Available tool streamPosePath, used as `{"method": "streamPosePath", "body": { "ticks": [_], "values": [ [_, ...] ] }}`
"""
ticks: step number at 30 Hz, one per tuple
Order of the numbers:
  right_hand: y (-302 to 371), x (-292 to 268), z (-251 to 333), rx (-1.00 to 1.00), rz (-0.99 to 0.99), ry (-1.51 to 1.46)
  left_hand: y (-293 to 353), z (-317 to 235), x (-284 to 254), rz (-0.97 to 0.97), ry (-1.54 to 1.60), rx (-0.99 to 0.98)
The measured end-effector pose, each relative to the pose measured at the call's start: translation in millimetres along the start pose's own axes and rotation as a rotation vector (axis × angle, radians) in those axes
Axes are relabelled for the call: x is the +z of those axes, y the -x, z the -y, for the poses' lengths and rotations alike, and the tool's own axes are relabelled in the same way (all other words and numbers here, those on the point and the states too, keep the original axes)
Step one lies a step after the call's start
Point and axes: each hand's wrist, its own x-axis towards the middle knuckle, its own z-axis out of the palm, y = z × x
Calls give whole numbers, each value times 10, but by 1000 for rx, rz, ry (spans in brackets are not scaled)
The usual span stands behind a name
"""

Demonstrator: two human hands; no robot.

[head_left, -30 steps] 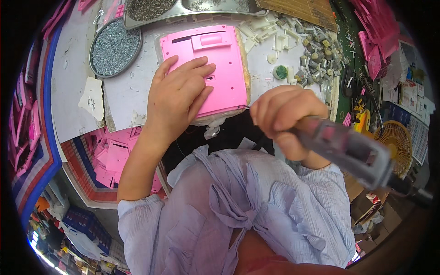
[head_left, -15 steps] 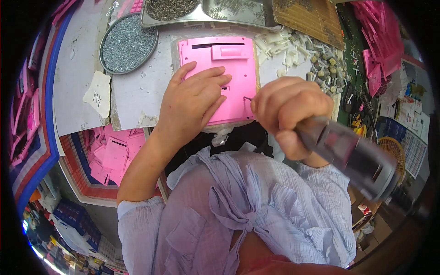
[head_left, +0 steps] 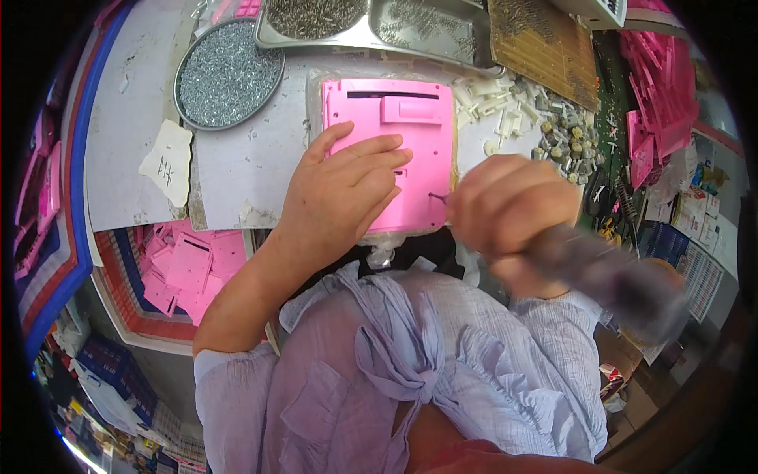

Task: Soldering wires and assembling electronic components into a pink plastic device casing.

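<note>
A pink plastic panel (head_left: 426,170) with a slot, a raised block and small holes lies on a pad wrapped in clear plastic. Flat across its left half rests my left hand (head_left: 341,180), fingers stretched out and nothing in their grasp. My right hand (head_left: 513,212) is wrapped round a dark power screwdriver (head_left: 608,272), blurred by motion and slanting down to the right. Its thin bit (head_left: 439,197) points at the panel's lower right part; whether it sits in a screw is too small to tell.
Silver screws fill a round tray (head_left: 181,103) at far left. Beyond the panel stands a metal tray (head_left: 347,40) with small metal parts. White plastic parts (head_left: 512,118) and small metal pieces lie to the right, near a cardboard sheet (head_left: 545,51). A bin at lower left holds pink panels (head_left: 188,265).
The whole view has shifted slightly, with the bench appearing lower and further right. My left hand stays on the panel. The power screwdriver is more blurred, its bit still at the lower right.
</note>
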Motion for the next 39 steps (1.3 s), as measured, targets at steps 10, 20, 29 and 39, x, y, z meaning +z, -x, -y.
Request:
{"method": "streamPosePath", "body": {
  "ticks": [10,20,29,39],
  "values": [
    [-144,-183,-132,55,4,184,20,-22,-1,19,-4,-27],
    [-531,-570,-427,98,-61,91,34,-6,11,25,16,-32],
    [-693,-481,-329,88,-135,-7,87,40,53,-75,128,-28],
    [-667,144,1,97,1,-249,84,-21,-93,-326,104,-102]
  ]
}}
